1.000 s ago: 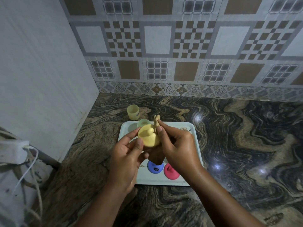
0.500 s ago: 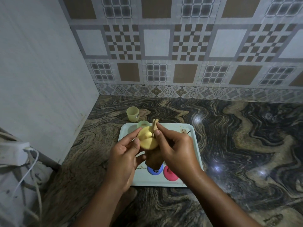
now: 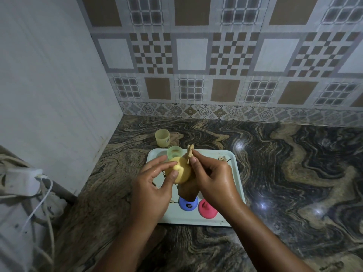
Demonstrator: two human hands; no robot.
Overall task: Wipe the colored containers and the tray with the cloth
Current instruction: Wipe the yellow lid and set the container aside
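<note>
Head view: a pale, round-cornered tray (image 3: 217, 156) lies on a glossy, swirl-veined stone counter (image 3: 294, 173), with patterned wall tiles behind. Above the tray's middle, the left hand (image 3: 155, 185) grips a smooth, domed yellow container (image 3: 181, 173) between thumb and curled fingers. The right hand (image 3: 214, 181) pinches a beige cloth (image 3: 189, 153) against its far side, the cloth's tip poking up past the fingertips. A dark fold hangs beneath the hands and hides part of the blue container (image 3: 186, 205) at the tray's near edge; a pink container (image 3: 207, 210) stands just right of it, part-covered by the right wrist. A translucent green cup (image 3: 173, 153) stands at the tray's far-left corner and a pale yellow cup (image 3: 162, 138) on the counter beyond it. Well left of the tray is a white adapter (image 3: 23, 181) trailing cables. Since half a second ago little differs — same grips, the yellow container slightly lower.
</note>
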